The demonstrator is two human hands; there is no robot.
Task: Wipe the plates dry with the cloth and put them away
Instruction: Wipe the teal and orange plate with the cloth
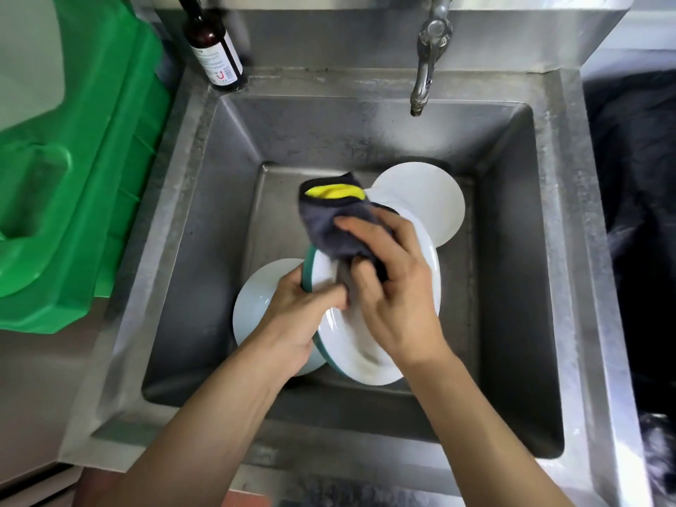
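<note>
Head view
Held plate: a white plate with a teal edge (380, 323) is tilted over the sink (365, 140), clear of the basin floor.
Left hand: the left hand (296, 316) grips the plate at its left edge; the thumb lies on the face, the other fingers are hidden behind the plate.
Right hand: the right hand (395, 287) presses a grey and yellow cloth (336, 221) to the plate face, fingers (351, 226) spread over the cloth.
Other plates: one white plate (420, 199) leans at the back of the basin; another plate (259, 298) sits below the left hand, partly covered.
Surroundings: tap (428, 53) above the basin, brown bottle (216, 45) on the sink rim, green tub (84, 159) at left.
Risk, slip: the plate is likely wet, and only one edge is gripped. Wiping pressure could twist it loose.
Risk, impact: a dropped plate would probably strike the plates below or the steel basin and chip.
Risk, cloth: the loose upper fold could drag across the rear plate.
</note>
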